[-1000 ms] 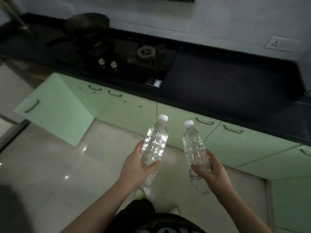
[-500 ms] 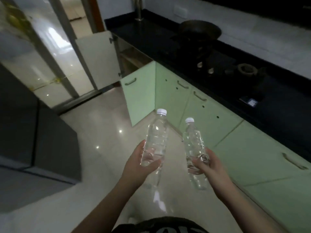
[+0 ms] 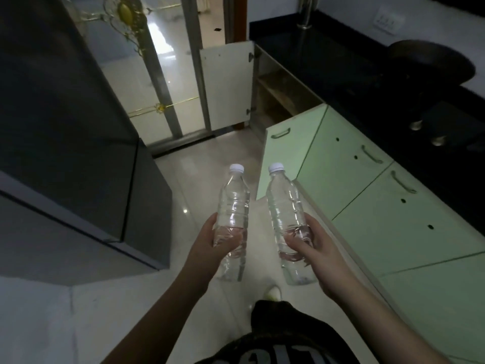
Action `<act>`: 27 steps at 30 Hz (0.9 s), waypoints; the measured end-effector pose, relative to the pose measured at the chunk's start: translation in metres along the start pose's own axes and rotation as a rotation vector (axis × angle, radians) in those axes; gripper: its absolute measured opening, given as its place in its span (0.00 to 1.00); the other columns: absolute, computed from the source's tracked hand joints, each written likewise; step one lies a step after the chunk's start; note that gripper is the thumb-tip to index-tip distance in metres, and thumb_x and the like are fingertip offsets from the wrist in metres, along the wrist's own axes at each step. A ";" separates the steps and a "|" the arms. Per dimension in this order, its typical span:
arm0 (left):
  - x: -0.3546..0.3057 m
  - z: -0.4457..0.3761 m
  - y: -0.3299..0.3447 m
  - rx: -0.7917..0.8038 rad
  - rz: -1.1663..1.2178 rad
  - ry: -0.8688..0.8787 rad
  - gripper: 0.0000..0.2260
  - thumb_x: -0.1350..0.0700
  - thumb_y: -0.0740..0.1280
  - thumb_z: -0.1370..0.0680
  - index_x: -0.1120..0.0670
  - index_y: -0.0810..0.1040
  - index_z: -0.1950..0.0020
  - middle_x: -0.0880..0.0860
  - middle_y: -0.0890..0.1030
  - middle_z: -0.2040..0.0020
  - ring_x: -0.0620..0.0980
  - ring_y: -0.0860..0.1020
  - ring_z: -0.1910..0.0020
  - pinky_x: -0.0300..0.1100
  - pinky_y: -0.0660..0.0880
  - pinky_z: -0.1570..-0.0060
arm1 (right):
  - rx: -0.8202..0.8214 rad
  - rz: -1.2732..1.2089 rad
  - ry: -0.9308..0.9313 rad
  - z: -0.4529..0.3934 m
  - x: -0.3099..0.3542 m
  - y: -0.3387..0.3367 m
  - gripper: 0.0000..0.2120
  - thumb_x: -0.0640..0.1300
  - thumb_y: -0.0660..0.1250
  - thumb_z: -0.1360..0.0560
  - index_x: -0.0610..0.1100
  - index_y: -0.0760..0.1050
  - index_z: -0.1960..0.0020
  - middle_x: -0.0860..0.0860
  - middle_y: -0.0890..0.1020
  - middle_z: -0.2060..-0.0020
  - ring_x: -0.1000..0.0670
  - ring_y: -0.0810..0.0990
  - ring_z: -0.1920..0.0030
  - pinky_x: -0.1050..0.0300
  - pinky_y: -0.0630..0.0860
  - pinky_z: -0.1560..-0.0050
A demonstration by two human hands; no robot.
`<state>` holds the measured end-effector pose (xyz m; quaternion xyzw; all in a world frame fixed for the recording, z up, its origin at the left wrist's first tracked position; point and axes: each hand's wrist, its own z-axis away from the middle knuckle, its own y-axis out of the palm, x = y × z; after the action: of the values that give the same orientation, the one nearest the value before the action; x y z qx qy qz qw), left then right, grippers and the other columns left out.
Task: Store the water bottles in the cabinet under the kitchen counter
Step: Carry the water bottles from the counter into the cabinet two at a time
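Note:
I hold two clear water bottles with white caps upright in front of me over the floor. My left hand (image 3: 207, 243) grips the lower half of the left bottle (image 3: 234, 206). My right hand (image 3: 312, 245) grips the lower half of the right bottle (image 3: 284, 206). Ahead, under the black counter (image 3: 315, 59), a cabinet (image 3: 278, 95) stands with both doors swung out: a white-backed door (image 3: 225, 85) on its left and a green door (image 3: 286, 156) on its right. Wooden shelves show inside it.
Green cabinet fronts with metal handles (image 3: 393, 219) run along my right. A dark grey fridge (image 3: 78, 127) stands on my left. A glass sliding door (image 3: 157, 74) closes the far end. A dark pan (image 3: 430, 61) sits on the counter. The pale tiled floor (image 3: 210, 158) runs between them.
My view has swung left, from facing the stove and counter to looking along the aisle at the cabinet. Both bottles stay in my hands, now held closer together.

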<state>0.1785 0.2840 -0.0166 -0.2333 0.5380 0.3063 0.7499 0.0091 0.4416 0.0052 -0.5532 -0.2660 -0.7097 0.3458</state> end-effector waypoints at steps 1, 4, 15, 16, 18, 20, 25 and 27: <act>-0.003 -0.012 -0.004 -0.001 0.000 -0.001 0.23 0.42 0.73 0.34 0.39 0.74 0.41 0.45 0.84 0.48 0.46 0.84 0.51 0.48 0.79 0.50 | 0.015 -0.007 0.012 -0.014 0.002 0.002 0.20 0.44 0.71 0.31 0.53 0.75 0.40 0.51 0.84 0.52 0.52 0.84 0.55 0.66 0.76 0.66; -0.012 -0.053 -0.018 -0.022 -0.015 -0.007 0.28 0.40 0.74 0.37 0.41 0.73 0.38 0.44 0.84 0.47 0.46 0.83 0.50 0.45 0.78 0.51 | 0.090 0.017 0.020 -0.064 0.006 0.007 0.22 0.47 0.70 0.30 0.53 0.73 0.37 0.51 0.84 0.50 0.52 0.84 0.53 0.68 0.75 0.64; -0.072 -0.185 -0.074 -0.198 -0.013 -0.030 0.34 0.46 0.77 0.36 0.44 0.71 0.31 0.51 0.83 0.44 0.51 0.84 0.50 0.46 0.82 0.54 | 0.176 0.037 0.113 -0.247 0.049 0.037 0.29 0.54 0.75 0.33 0.56 0.71 0.35 0.51 0.83 0.45 0.49 0.83 0.47 0.41 0.79 0.44; -0.079 -0.195 -0.081 -0.212 -0.002 -0.022 0.34 0.45 0.77 0.37 0.44 0.72 0.33 0.52 0.83 0.45 0.51 0.84 0.50 0.45 0.82 0.56 | 0.180 0.027 0.116 -0.262 0.052 0.041 0.27 0.53 0.75 0.32 0.55 0.72 0.35 0.51 0.83 0.45 0.48 0.84 0.48 0.41 0.79 0.45; -0.093 -0.217 -0.096 -0.228 0.002 0.004 0.34 0.44 0.77 0.39 0.44 0.73 0.34 0.52 0.84 0.47 0.51 0.84 0.52 0.42 0.81 0.58 | 0.184 -0.039 0.145 -0.290 0.057 0.051 0.23 0.46 0.73 0.28 0.52 0.72 0.35 0.48 0.83 0.46 0.46 0.85 0.51 0.38 0.80 0.48; -0.104 -0.242 -0.114 -0.237 0.016 0.019 0.33 0.46 0.77 0.39 0.46 0.73 0.35 0.52 0.85 0.49 0.49 0.85 0.53 0.39 0.80 0.61 | 0.179 -0.066 0.189 -0.317 0.062 0.064 0.24 0.43 0.72 0.27 0.48 0.70 0.33 0.45 0.81 0.44 0.44 0.85 0.51 0.36 0.80 0.50; -0.117 -0.319 -0.163 -0.208 0.072 -0.009 0.32 0.50 0.77 0.34 0.49 0.71 0.31 0.53 0.84 0.46 0.50 0.84 0.51 0.39 0.79 0.59 | 0.145 -0.024 0.182 -0.391 0.070 0.109 0.24 0.46 0.73 0.28 0.52 0.70 0.34 0.49 0.83 0.46 0.48 0.85 0.52 0.43 0.81 0.50; -0.128 -0.353 -0.181 -0.170 0.084 -0.026 0.28 0.53 0.76 0.29 0.48 0.71 0.31 0.51 0.83 0.45 0.48 0.83 0.50 0.40 0.78 0.58 | 0.121 -0.016 0.169 -0.420 0.078 0.127 0.24 0.49 0.73 0.28 0.54 0.70 0.34 0.50 0.83 0.46 0.49 0.85 0.51 0.46 0.81 0.49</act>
<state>0.0430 -0.1104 -0.0015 -0.2695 0.5094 0.3851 0.7208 -0.1547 0.0285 -0.0231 -0.4673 -0.2828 -0.7392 0.3941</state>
